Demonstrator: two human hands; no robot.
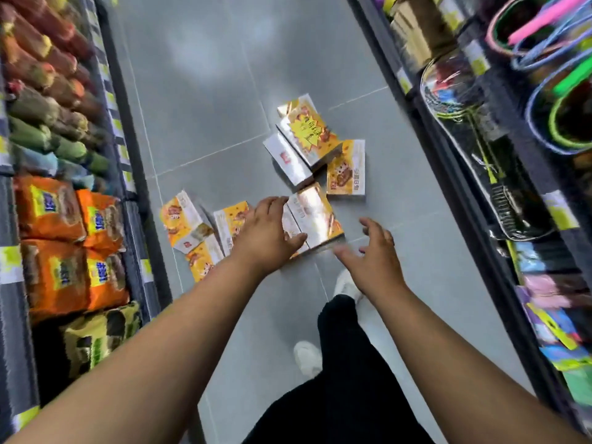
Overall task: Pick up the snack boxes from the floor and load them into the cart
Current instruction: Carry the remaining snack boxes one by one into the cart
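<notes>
Fingers of the right hand [374, 254] are spread and released, holding nothing, just right of the nearest snack box [317, 219]. The left hand [266, 232] lies with its fingers flat against that box's left side; no closed grip is evident. Loose boxes [189, 219] lie left of it and heaped boxes [307, 139] beyond it, all on the floor [208, 123]. Risk: a one-sided push could slide the glossy box away. Motion blur obscures the contact, and the cart is not in view.

The grey tiled floor [205, 84] lies bare in the aisle's far half and just right of the scattered snack boxes [315, 219]. The packed left shelf [64, 235] and right shelf [499, 193] hem both sides. The person's leg [346, 347] fills the near floor.
</notes>
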